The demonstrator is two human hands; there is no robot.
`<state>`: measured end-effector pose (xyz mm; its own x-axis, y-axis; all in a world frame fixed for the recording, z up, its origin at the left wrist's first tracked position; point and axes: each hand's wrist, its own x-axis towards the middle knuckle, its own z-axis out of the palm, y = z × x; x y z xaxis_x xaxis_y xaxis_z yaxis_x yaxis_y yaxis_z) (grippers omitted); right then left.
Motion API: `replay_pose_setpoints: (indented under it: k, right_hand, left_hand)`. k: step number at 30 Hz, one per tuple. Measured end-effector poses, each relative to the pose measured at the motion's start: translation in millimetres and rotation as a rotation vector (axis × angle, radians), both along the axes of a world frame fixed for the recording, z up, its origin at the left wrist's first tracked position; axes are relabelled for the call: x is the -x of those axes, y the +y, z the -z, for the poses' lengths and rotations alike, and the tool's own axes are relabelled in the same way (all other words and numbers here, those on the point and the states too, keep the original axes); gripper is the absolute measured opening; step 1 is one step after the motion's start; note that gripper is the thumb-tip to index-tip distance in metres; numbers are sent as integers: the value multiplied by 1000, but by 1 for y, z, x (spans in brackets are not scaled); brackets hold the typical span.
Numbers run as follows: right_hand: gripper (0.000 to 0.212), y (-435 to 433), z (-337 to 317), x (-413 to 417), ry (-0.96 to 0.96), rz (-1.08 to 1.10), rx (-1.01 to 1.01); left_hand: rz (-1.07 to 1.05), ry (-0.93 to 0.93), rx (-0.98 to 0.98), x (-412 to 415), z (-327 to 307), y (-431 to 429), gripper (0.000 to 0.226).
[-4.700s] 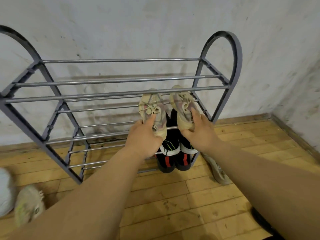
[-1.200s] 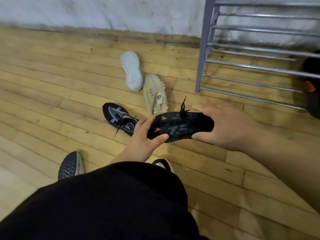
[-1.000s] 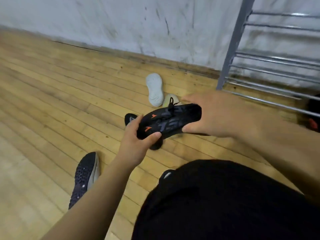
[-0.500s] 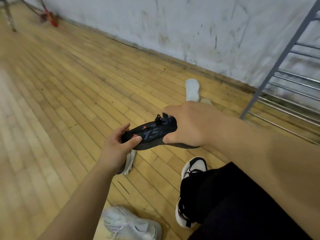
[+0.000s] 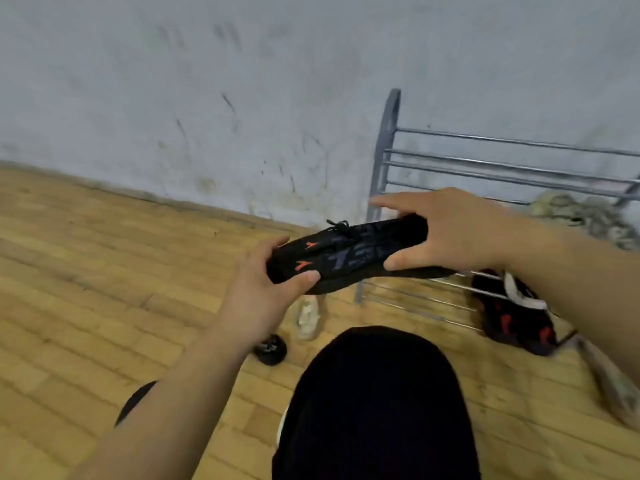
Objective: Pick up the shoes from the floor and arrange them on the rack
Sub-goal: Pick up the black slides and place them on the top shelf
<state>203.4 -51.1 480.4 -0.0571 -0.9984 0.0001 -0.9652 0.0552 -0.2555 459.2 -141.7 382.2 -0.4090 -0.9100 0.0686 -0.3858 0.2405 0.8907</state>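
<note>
A black shoe with orange marks (image 5: 349, 252) hangs in the air in front of me, lying sideways. My left hand (image 5: 263, 292) grips its left end and my right hand (image 5: 450, 233) grips its right end. Behind it stands the grey metal rack (image 5: 384, 157) against the wall. A beige pair (image 5: 585, 213) lies on a middle shelf at the right. A black pair with red and white (image 5: 512, 317) sits on the lowest shelf.
On the wooden floor below the held shoe lie a beige shoe (image 5: 308, 315) and a dark shoe (image 5: 270, 349). Another beige shoe (image 5: 613, 382) lies at the right of the rack. My black-clad knee (image 5: 374, 403) fills the lower middle. The wall is scuffed white.
My view has swung right from the open floor to the rack. Both hands have carried the black shoe up and toward the rack's left end.
</note>
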Motion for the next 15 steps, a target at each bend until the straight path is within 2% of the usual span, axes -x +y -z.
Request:
replay_pose_setpoints:
  k: [4,7,12,14,15]
  right_hand:
    - [90,126,-24,105,-72,342,133]
    - [92,245,-1,153,-206,631,221]
    - [88,430,89,168,-321,1035,220]
    - [86,492,122,156,-381,1170,202]
    - [85,517,138,148,-438,1235,200]
  left_hand:
    - [441,-91,124,154,-64,26,68]
    - [761,-194,238,263,-84,86,71]
    - [1155,-410,401,383,-49,249,63]
    - [1264,-501,419,404,-18,310,67]
    - [1328,-541,406,412,-4,333,76]
